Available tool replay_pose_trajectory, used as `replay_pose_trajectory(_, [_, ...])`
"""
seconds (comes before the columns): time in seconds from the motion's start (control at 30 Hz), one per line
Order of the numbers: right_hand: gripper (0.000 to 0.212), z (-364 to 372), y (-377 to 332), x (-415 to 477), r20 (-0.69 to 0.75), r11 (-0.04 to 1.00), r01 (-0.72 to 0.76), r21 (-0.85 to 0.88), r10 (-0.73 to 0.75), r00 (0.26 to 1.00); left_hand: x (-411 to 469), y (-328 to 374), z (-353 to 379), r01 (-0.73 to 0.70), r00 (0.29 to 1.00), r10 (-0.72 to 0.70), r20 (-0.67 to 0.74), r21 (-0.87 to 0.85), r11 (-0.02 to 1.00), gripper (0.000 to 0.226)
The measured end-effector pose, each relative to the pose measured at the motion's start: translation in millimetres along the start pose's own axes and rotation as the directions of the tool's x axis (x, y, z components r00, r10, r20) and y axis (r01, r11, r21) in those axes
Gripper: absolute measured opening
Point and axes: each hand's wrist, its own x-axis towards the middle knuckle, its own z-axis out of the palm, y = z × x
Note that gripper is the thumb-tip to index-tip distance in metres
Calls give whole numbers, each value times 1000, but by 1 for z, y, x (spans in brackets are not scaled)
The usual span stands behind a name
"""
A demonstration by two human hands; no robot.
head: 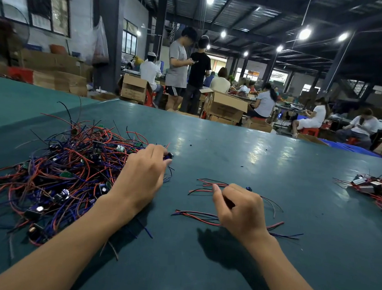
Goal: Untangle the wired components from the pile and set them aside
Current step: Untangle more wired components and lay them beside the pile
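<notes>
Hands (142,175) pinch small wired components (169,155) beside tangled pile (64,169).

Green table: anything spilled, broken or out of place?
Nothing looks spilled or broken. The tangled pile of red, black and purple wired components is the job itself; only tiny black specks lie loose on the green tabletop.

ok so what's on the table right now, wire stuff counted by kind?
Big tangled pile: 1
Loose wire bunches at the right hand: 2 (upper bunch, lower bunch)
Far-right heap: 1
Total: 4
</notes>
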Motion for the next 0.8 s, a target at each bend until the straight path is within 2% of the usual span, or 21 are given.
replay_pose_trajectory(0.1, [41, 1, -8, 3, 90, 956, -167, 240, 149, 985, 1, 6, 0, -190, 974, 181, -138, -52, 980, 17])
replay_pose_trajectory(0.17, [34, 2, -18, 4, 189, 857, -308, 413, 250, 950, 0, 10, 1, -265, 948, 246, -204, -71, 962, 18])
replay_pose_trajectory(0.27, [36, 2, -34, 10, 381, 600, -529, 600, 367, 849, -3, 14, 4, -372, 908, 330, -258, -135, 918, 20])
replay_pose_trajectory(0.37, [45, 2, -41, 16, 574, 296, -716, 633, 441, 690, -6, 18, 8, -459, 882, 404, -243, -245, 854, 18])
replay_pose_trajectory(0.43, [44, 0, -42, 19, 667, 116, -771, 626, 434, 606, -9, 22, 10, -476, 878, 420, -229, -321, 819, 15])
replay_pose_trajectory(0.5, [42, -3, -39, 20, 710, -8, -768, 641, 387, 588, -11, 26, 11, -463, 886, 409, -217, -398, 792, 14])
replay_pose_trajectory(0.57, [41, -6, -35, 21, 714, -53, -751, 658, 360, 600, -13, 29, 12, -412, 911, 357, -206, -425, 806, 16])
replay_pose_trajectory(0.67, [41, -9, -33, 22, 703, -62, -743, 666, 386, 598, -15, 32, 11, -312, 948, 256, -190, -387, 868, 17])
replay_pose_trajectory(0.73, [40, -9, -32, 22, 695, -83, -732, 677, 400, 597, -15, 30, 11, -301, 948, 243, -207, -331, 894, 17])
replay_pose_trajectory(0.8, [30, -10, -32, 23, 702, -113, -730, 675, 404, 587, -13, 28, 11, -328, 937, 271, -221, -292, 898, 18])
